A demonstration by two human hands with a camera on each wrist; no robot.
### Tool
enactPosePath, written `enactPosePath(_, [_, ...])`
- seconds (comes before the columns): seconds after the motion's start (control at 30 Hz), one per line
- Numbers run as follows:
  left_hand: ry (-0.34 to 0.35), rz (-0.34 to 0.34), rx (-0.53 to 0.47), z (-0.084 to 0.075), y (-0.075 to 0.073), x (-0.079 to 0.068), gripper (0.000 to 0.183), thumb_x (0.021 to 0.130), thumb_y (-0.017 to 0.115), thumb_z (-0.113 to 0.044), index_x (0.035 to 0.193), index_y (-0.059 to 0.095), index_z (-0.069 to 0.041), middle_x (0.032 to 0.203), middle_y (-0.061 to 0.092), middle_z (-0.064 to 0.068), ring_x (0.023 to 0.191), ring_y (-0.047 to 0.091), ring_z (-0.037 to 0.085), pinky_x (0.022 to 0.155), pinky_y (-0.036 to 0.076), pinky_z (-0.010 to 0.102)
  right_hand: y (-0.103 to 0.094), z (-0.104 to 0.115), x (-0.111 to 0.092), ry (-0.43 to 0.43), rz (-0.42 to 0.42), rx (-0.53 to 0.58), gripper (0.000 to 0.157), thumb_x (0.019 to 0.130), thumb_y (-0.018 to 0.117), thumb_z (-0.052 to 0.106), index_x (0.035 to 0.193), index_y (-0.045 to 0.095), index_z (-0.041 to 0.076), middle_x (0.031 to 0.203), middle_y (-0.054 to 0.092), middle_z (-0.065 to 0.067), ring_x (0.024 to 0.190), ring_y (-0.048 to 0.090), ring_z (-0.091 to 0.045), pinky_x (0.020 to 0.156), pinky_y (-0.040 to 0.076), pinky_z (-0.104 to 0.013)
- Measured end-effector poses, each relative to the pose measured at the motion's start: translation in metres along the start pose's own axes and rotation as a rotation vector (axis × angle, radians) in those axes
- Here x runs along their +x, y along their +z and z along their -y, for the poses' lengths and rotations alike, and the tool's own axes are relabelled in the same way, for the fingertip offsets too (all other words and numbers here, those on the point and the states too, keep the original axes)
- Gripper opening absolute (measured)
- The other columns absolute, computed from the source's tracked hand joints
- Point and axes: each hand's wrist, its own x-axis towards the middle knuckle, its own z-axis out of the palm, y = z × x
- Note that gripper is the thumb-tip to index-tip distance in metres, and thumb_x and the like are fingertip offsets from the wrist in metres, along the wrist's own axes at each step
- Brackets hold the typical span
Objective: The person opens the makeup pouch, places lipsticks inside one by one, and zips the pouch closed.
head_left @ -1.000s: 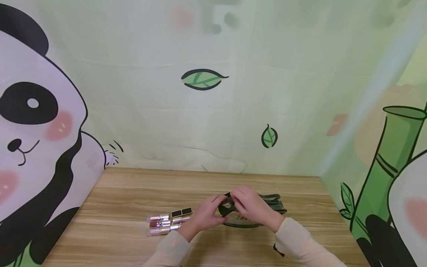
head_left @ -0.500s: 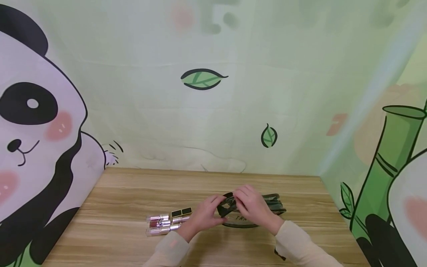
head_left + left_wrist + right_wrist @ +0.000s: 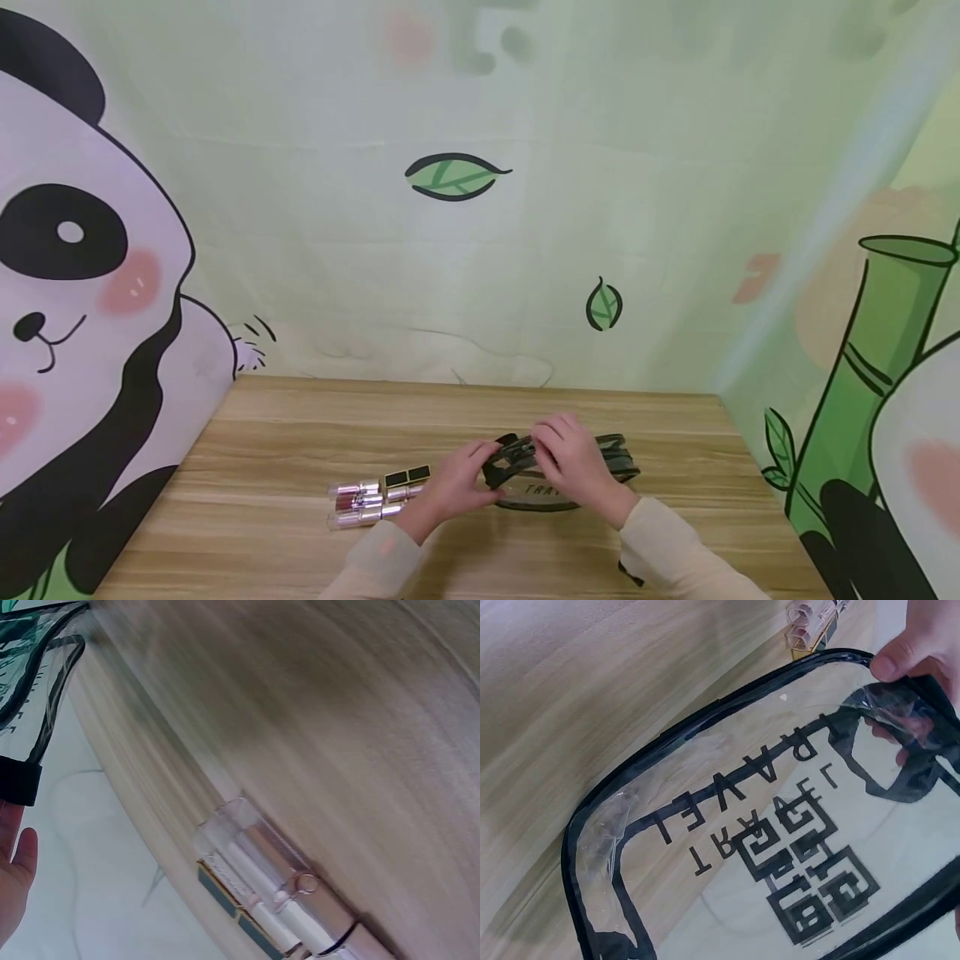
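The left hand pinched the nine o'clock end of a clear, black-trimmed travel pouch on the table, thumb at the rim, other fingers seen only dimly through the plastic. The right hand pinched the pouch's twelve o'clock edge; its fingertips and whatever lay between them were hidden. It also blocked the last letters of TRAVEL, readable from the right wrist, where the frame cropped the pouch. At nine o'clock, clear-capped lipstick tubes lay beside a black, gold-edged case, partly covered by the left arm. At five o'clock, a dark object under the right sleeve was unidentifiable.
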Motion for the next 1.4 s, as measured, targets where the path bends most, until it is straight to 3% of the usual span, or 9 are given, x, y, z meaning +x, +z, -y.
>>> enactPosePath(0.4, [-0.005,-0.025,-0.019,0.004,0.004,-0.003,0.059,0.069,0.071,-0.037,0.119,0.05,-0.014,0.111,0.057,0.002,0.094,0.058,0.015,0.078,0.05,0.031,0.003,-0.002,-0.005,0.048,-0.01,0.027,0.032,0.092,0.035,0.02,0.082,0.062,0.007,0.085,0.06,-0.005,0.078,0.054,-0.017,0.066,0.048,-0.029])
enactPosePath(0.67, [-0.039,0.0,-0.024,0.006,0.005,-0.006,0.057,0.07,0.07,-0.037,0.119,0.049,-0.016,0.111,0.057,0.002,0.097,0.057,0.016,0.081,0.049,0.033,0.005,-0.004,-0.011,0.058,-0.046,0.036,0.03,0.091,0.035,0.016,0.081,0.061,0.004,0.084,0.059,-0.007,0.076,0.055,-0.017,0.064,0.049,-0.028])
enactPosePath(1.4, [-0.07,0.008,-0.052,0.011,0.01,-0.01,0.059,0.071,0.07,-0.034,0.121,0.048,-0.014,0.111,0.057,0.004,0.097,0.057,0.019,0.082,0.049,0.036,0.006,-0.011,-0.025,0.077,-0.037,0.024,0.02,0.086,0.041,0.01,0.08,0.059,0.004,0.084,0.058,-0.007,0.075,0.056,-0.017,0.062,0.05,-0.028])
